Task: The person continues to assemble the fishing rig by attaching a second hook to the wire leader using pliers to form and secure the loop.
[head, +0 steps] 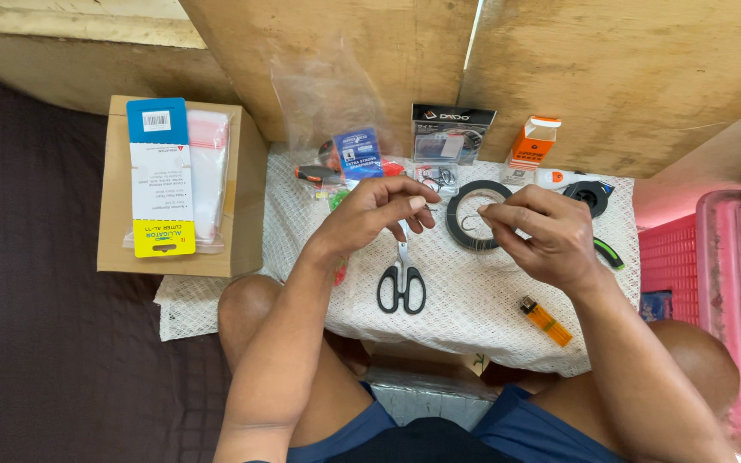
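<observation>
A: Hook (472, 225), small wire one, sits pinched at the tips of the right hand (542, 233), just over the black line spool (477, 216) on the white lace-covered surface (473, 300).

B: And the left hand (379, 210)?

A: Fingers curled narrow, thumb against index tip, approx. level w/ the right. Prob. pinching thin line, but too fine to tell. It hovers above the scissors (401, 281), black handles, lying flat.

B: Containers nearby?

A: Behind the hands: clear packet w/ blue card (358, 153), contents unclear; small clear bag (437, 177) w/ more hooks inside; black-topped packet (449, 137) leaning on the plywood wall (576, 77); orange box (532, 141), flap open, inside not visible.

B: Farther out?

A: Orange lighter (546, 321) near the front right edge of the surface. Black round reel (592, 195) beyond the right hand. Left side, a cardboard box (117, 197), shut, w/ a carded pack (160, 176) and a clear zip bag (209, 171) lying on top. Pink plastic crate (675, 257) at right, well apart.
</observation>
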